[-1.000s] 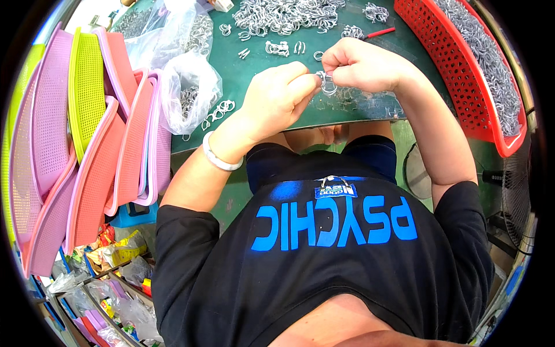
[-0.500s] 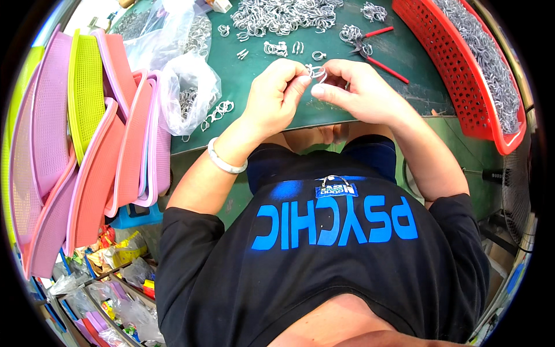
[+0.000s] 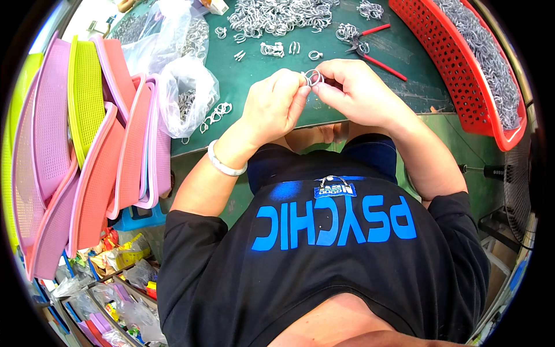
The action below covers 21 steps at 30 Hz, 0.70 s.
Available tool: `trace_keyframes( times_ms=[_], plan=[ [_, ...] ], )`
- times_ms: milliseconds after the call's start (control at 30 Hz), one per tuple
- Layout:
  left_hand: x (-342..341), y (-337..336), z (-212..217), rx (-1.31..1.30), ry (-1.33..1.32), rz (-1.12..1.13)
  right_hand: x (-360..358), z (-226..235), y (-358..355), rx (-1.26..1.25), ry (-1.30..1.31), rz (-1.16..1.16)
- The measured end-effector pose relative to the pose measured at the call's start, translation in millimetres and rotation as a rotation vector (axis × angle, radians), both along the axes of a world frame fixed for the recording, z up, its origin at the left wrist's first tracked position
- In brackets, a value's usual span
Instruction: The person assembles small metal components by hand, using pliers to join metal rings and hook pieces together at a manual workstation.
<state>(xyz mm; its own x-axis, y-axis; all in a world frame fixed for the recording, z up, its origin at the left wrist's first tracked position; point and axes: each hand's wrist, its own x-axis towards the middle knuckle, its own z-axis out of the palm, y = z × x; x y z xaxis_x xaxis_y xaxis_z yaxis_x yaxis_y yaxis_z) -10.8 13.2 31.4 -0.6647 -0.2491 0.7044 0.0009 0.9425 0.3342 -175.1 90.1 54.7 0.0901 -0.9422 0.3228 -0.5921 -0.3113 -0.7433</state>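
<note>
Just above the near edge of the green table, my left hand (image 3: 273, 103) and my right hand (image 3: 359, 93) meet around a small silver metal ring clamp (image 3: 313, 77). Thumb and fingers of each hand are closed on one side of it, and the fingertips partly cover it. A single loose ring (image 3: 315, 55) lies just beyond my hands. Left of that are a small cluster of rings (image 3: 272, 50) and a thin pair (image 3: 295, 47). Pliers with red handles (image 3: 386, 68) lie beyond my right hand, their jaws beside another clump of rings (image 3: 347, 32).
A large heap of rings (image 3: 280, 17) covers the table's far part. At right stands a red perforated basket (image 3: 445, 63) full of grey metal pieces. On the left are an opened clear bag (image 3: 199, 95) of rings, a linked row (image 3: 216, 115), and stacked coloured plastic baskets (image 3: 92, 173).
The ring clamp has turned between my fingers and now shows a rounder outline. My right hand has drawn slightly closer to the left.
</note>
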Motion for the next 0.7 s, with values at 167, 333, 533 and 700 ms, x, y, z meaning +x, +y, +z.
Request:
trace_keyframes(
  times_ms=[167,333,533,700],
  plan=[
    [1,2,4,-0.047,0.013,-0.043,1,8,0,0.07,-0.056,0.022],
    [3,5,3,-0.044,0.005,-0.032,1,7,0,0.122,-0.073,0.038],
    [5,8,4,-0.075,-0.045,-0.027,-4,7,0,0.172,-0.06,0.082],
    [2,9,0,-0.045,0.002,-0.027,-6,5,-2,0.234,-0.106,0.08]
  ],
)
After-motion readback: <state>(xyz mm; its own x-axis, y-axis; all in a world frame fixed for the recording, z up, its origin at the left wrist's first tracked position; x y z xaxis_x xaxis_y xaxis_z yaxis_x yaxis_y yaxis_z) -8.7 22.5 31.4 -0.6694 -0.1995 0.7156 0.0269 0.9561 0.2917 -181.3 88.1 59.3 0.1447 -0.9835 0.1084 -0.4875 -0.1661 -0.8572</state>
